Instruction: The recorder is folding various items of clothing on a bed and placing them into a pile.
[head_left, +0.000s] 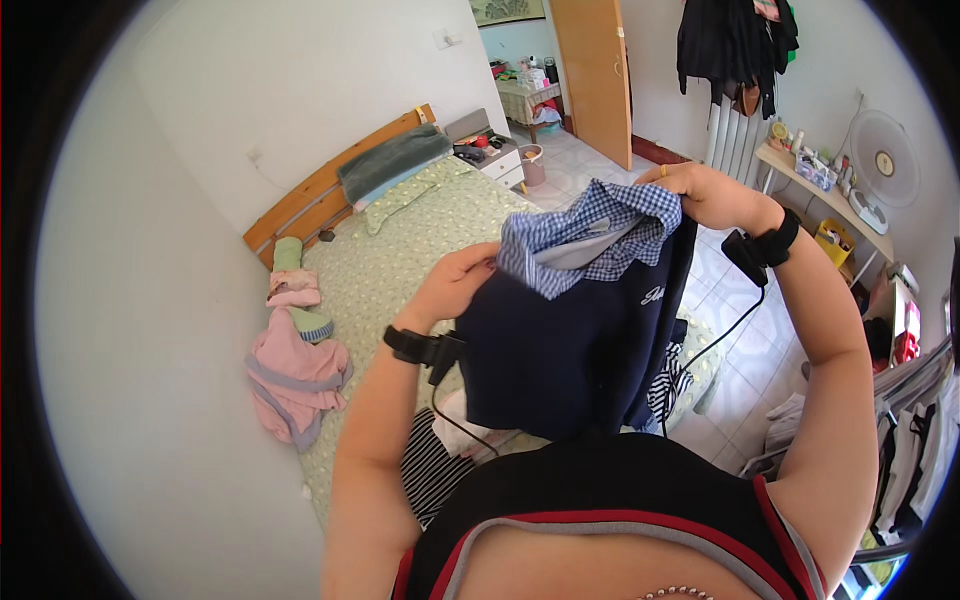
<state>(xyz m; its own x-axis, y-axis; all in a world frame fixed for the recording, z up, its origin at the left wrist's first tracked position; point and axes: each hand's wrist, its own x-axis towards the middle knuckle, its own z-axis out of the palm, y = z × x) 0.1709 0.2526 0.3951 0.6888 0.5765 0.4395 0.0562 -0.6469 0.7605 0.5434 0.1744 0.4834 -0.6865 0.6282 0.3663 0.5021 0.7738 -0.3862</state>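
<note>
A navy top (540, 352) with a blue-and-white checked collar (555, 247) hangs in the air over the bed, close before my chest. My left hand (454, 285) pinches it at the shoulder beside the left end of the collar. With my right hand (694, 196) I grip the other shoulder, by the collar's right end. The collar stands open and shows a grey lining inside. Light stitching marks the chest. The lower part of the top hangs down and hides part of the bed. Both wrists wear black straps with cables.
On the bed (390, 300), a pink garment (296, 375) and rolled clothes (292, 285) lie along the left wall. Striped clothes (435, 465) are near my body. A nightstand (499, 165) stands by the headboard; a fan (885, 159) and a narrow shelf (825, 195) are at right.
</note>
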